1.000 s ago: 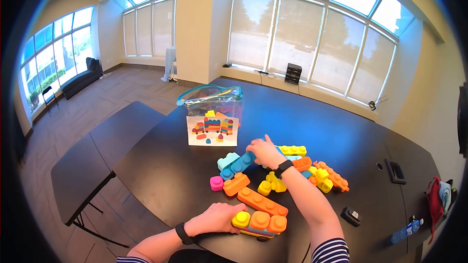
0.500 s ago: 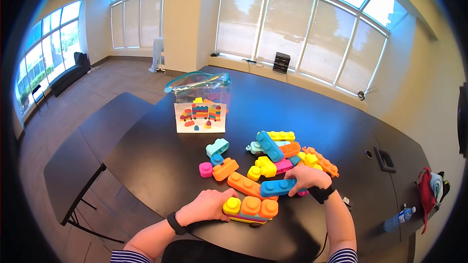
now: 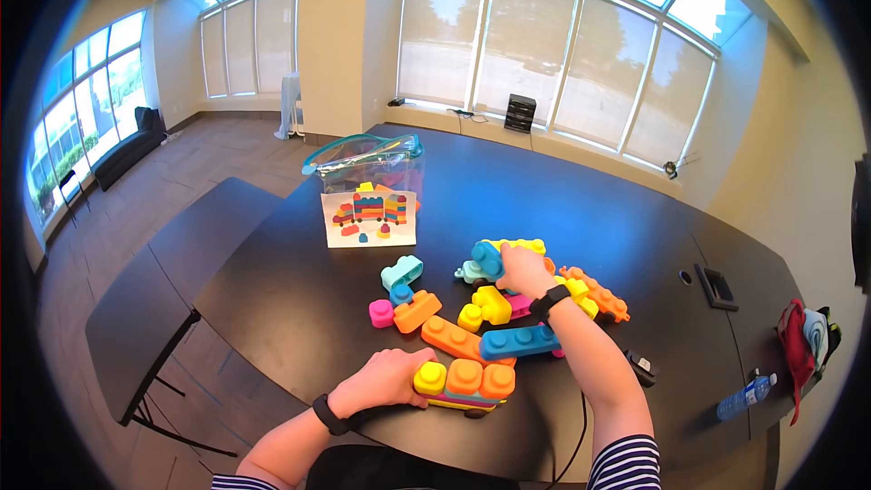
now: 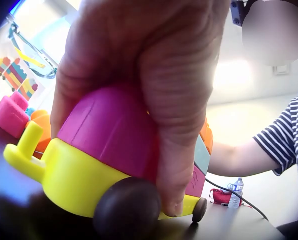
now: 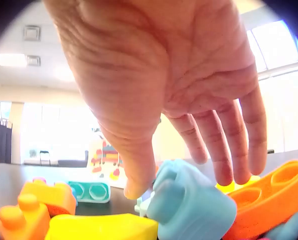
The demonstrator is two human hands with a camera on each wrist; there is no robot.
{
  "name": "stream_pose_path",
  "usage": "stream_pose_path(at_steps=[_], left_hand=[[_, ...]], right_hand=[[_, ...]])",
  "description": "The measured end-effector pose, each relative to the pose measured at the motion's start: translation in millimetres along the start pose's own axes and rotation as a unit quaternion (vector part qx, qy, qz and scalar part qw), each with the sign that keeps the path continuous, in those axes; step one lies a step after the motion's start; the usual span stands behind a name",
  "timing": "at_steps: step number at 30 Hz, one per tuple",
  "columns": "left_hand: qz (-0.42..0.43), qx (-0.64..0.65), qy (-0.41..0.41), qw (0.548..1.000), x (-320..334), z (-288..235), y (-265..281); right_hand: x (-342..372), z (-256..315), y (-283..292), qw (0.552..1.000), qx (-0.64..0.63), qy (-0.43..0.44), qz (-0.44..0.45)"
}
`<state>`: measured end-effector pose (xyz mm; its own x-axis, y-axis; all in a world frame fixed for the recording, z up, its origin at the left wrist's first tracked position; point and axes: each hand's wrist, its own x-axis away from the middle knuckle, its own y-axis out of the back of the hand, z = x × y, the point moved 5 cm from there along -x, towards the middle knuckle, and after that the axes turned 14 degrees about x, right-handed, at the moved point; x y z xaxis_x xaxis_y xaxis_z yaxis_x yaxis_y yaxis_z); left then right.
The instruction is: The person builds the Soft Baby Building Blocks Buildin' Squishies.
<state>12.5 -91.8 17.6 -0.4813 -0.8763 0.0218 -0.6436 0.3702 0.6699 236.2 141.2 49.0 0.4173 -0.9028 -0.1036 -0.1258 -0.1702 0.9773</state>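
Observation:
In the head view my left hand (image 3: 386, 379) grips the rear of a toy block car (image 3: 464, 394) from the near left. Its yellow wheeled base (image 4: 84, 175) carries a purple block (image 4: 109, 127) under my palm in the left wrist view, and yellow and orange blocks sit on top. My right hand (image 3: 528, 272) is over the far pile at a blue block (image 3: 487, 259). The right wrist view shows the thumb on one side of that block (image 5: 189, 205), with the other fingers stretched out beyond it. Another long blue block (image 3: 517, 342) lies against a long orange block (image 3: 451, 336).
Yellow (image 3: 492, 305), orange (image 3: 417, 311), pink (image 3: 381, 313) and pale teal blocks (image 3: 401, 273) lie around on the dark table (image 3: 263, 299). Behind them stands a clear zip bag (image 3: 372, 172) with a picture card. To the right are a water bottle (image 3: 747, 396) and a cable (image 3: 581, 440).
My right hand brought a long blue block from the far left to beside the orange block, let go of it, and moved away to another blue block. My left hand kept its hold on the car.

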Motion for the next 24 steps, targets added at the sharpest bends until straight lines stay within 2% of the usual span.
stream_pose_path(at_steps=[2,3,4,6,8,9,13,16,17,21,24], left_hand=[[0.001,0.0,-0.004,1.0,0.7,0.4,0.5],[0.001,0.001,-0.006,1.0,1.2,0.6,0.1],[0.002,-0.001,-0.002,1.0,1.6,0.9,-0.3],[0.003,-0.005,0.004,1.0,1.0,0.1,-0.4],[0.0,-0.008,-0.003,1.0,0.7,-0.3,-0.5],[-0.001,-0.009,-0.008,1.0,0.1,-0.2,-0.3],[-0.004,-0.011,-0.008,1.0,0.4,-0.6,-1.2],[-0.005,-0.007,-0.006,1.0,0.9,0.4,-1.7],[-0.006,-0.005,-0.006,1.0,0.9,1.7,-2.1],[-0.01,0.008,-0.013,1.0,1.2,1.9,-2.2],[0.001,0.031,0.002,1.0,1.2,0.0,-1.8]], right_hand=[[12.5,-19.8,22.2,0.998,-0.052,0.006,-0.021],[20.6,-33.2,34.8,0.992,-0.118,0.042,0.004],[38.6,-42.2,54.0,0.978,-0.196,0.05,0.043],[58.2,-60.3,55.8,0.952,-0.238,0.106,0.159],[75.9,-67.6,42.8,0.947,-0.2,0.112,0.226],[79.6,-71.9,33.4,0.946,-0.209,0.091,0.231],[66.1,-71.4,43.5,0.974,-0.155,0.103,0.129],[38.1,-71.2,33.7,0.994,-0.072,0.075,-0.023],[24.9,-75.6,15.1,0.995,-0.041,0.08,-0.031],[3.2,-74.6,-9.7,0.994,0.022,0.011,0.109],[14.3,-88.3,8.7,0.998,-0.024,0.005,0.057]])
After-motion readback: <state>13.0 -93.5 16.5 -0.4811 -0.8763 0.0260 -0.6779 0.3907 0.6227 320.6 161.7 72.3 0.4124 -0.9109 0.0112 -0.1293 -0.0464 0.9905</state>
